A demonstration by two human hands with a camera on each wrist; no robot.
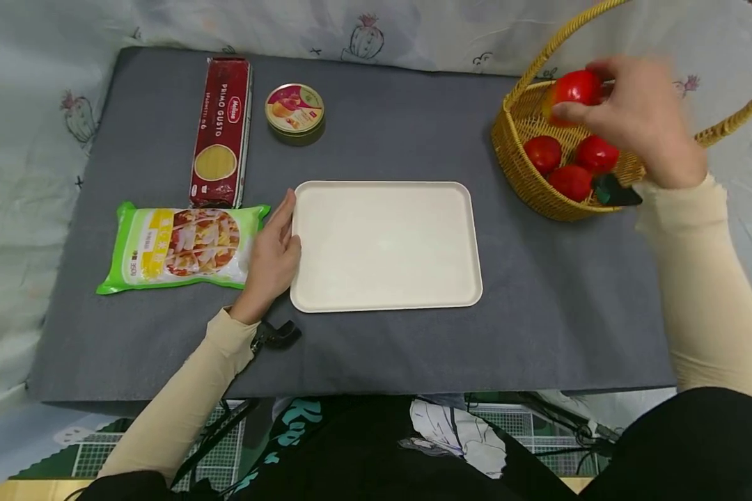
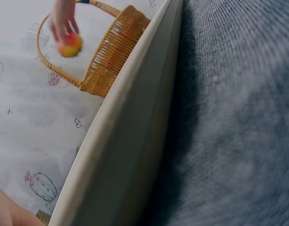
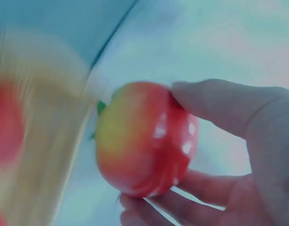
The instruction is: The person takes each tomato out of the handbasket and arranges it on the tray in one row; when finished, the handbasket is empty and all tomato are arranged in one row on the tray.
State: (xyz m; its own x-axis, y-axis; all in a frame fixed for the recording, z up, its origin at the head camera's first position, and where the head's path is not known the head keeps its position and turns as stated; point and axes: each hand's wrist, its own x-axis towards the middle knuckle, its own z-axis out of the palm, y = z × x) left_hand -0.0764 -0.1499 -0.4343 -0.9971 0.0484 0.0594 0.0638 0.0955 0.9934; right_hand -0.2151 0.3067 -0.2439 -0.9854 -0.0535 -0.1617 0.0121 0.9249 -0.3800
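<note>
My right hand (image 1: 642, 115) grips a shiny red and yellow apple (image 1: 578, 89), thumb on one side and fingers on the other. The right wrist view shows a small green leaf on that apple (image 3: 140, 141). It is held up over the wicker basket (image 1: 507, 149), where several red fruits lie, three of them plainly visible: one (image 1: 543, 154), another (image 1: 597, 154) and a third (image 1: 572, 182). At the left edge of the white rectangular tray (image 1: 385, 247), my left hand (image 1: 272, 254) rests with fairly straight fingers touching its side.
Left of the tray lie a green food packet (image 1: 188, 247) and a dark red spaghetti pack (image 1: 219, 132). A round tin (image 1: 294, 113) stands behind the tray. The basket's tall handle (image 1: 558, 42) arches beside my right hand. A dark green object (image 1: 614, 191) sits at the basket's near rim.
</note>
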